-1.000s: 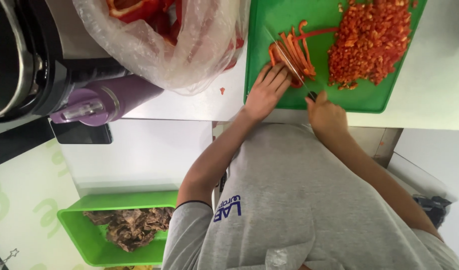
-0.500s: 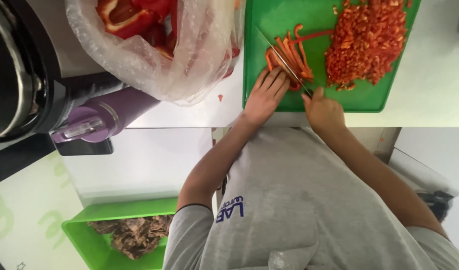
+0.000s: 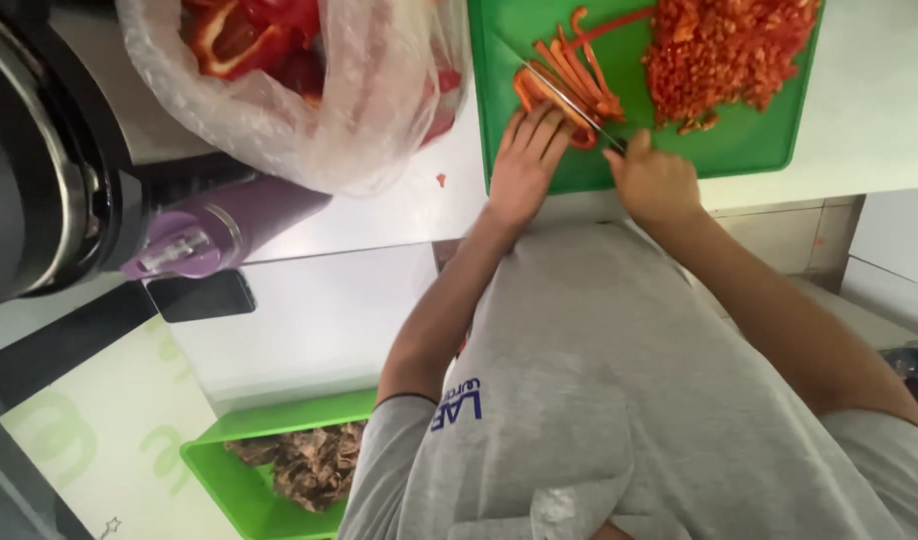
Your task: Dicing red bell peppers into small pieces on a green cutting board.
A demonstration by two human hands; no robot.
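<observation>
Red pepper strips (image 3: 569,85) lying on the green cutting board (image 3: 749,150) beside the diced pile (image 3: 729,50). Left hand (image 3: 524,165) fingers pressed together, pinning them; right hand (image 3: 654,180) closed around the knife (image 3: 579,105) handle. Probably light, slick-skinned and limp; best pinned flat behind the blade.

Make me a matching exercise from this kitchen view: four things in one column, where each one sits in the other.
Things:
1. pepper strips
2. diced pepper pile
3. purple bottle
4. green tray

Places:
A. lying on the counter by the clear bag
B. low down, below the counter
C. under the left hand's fingertips
D. far right of the cutting board

Pairs: 1-C, 2-D, 3-A, 4-B
</observation>
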